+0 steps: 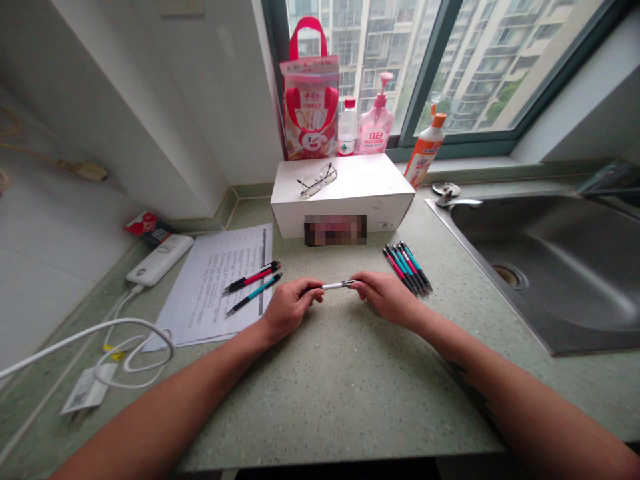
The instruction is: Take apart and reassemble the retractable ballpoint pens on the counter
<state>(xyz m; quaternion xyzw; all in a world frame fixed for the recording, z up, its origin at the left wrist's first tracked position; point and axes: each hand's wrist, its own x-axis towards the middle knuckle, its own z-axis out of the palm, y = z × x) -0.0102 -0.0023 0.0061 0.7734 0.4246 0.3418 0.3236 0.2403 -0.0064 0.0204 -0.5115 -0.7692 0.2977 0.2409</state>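
Observation:
Between my two hands a white pen (334,286) with a dark grip and a metal clip lies level, a little above the countertop. My left hand (291,305) is closed on its left end. The clip end sits in the closed fingers of my right hand (386,295). To the left, a red pen (254,277) and a teal pen (254,294) rest on printed sheets of paper (205,267). Beyond my right hand, several red and teal pens (407,269) lie side by side in a row on the counter.
A white box (345,180) with glasses (319,181) on top stands at the back. Behind it are a bag (311,113), a water bottle (347,127) and a pump bottle (376,123). A sink (550,267) is at right; a power bank (160,260) and white cable (135,363) lie left.

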